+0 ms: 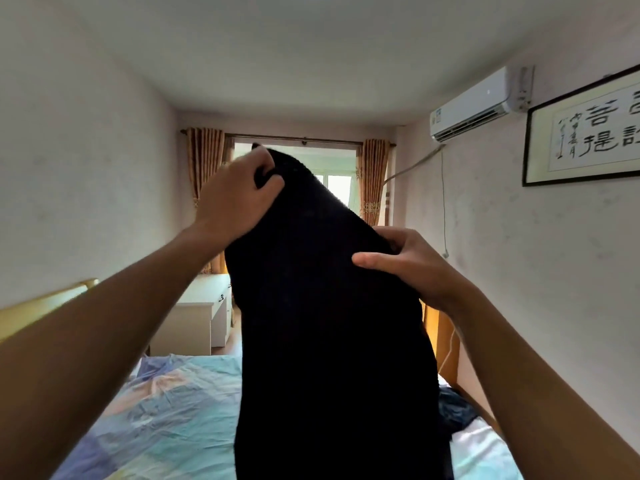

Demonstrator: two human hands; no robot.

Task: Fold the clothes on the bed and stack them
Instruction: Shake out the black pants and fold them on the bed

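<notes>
Early stage of folding, seen from the head view. A black garment is held up in the air in front of the person, above the bed, and hangs in one long dark panel down past the lower edge of the frame. The left hand pinches its topmost edge, fingers curled over the cloth and thumb pressed against it; the right hand grips the right-hand edge lower down, thumb lying flat across the front and fingers wrapped behind. No fold shows in the garment as yet, and no finished stack is in view — judged from this, most of the work remains. A second dark garment lies crumpled on the bed's right side, still unfolded. The held cloth looks thick, matte and faintly ribbed, probably a knit; its outline is narrow at the top and broad below, though what kind of clothing it is cannot be told. The bed sheet is thin, creased fabric printed in pale blue, lilac and peach patches. Beyond stand a white desk, pleated tan curtains and a wall air conditioner.
</notes>
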